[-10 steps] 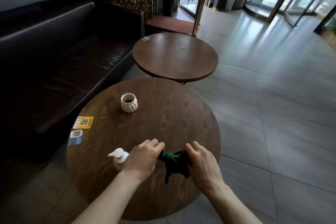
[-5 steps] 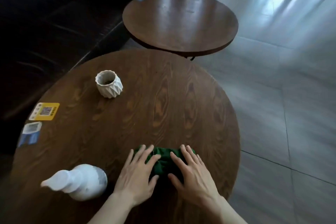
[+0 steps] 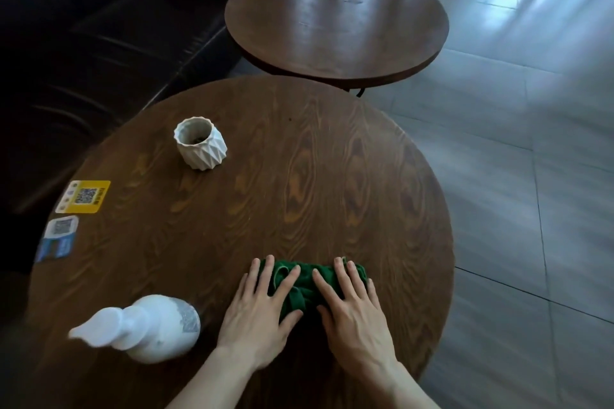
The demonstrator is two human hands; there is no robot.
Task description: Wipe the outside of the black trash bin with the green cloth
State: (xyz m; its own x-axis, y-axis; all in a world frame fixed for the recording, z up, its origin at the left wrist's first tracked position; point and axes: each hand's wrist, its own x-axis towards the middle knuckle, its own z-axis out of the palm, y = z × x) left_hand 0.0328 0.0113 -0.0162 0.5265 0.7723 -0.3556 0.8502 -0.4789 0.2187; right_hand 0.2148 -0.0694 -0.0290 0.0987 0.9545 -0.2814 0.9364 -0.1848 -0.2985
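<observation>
**Both palms flat on the cloth**

On the round wooden table (image 3: 299, 159), left hand (image 3: 262, 315) and right hand (image 3: 352, 312) press the bunched green cloth (image 3: 300, 289), fingers straight, grasping nothing. White pump bottle (image 3: 149, 329) lies left; QR stickers (image 3: 83, 196) unreadable.

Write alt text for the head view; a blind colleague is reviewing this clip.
Both hands, left hand and right hand, press flat on a bunched green cloth on a round wooden table. A white pump bottle stands to their left, a white faceted pot farther back.
</observation>
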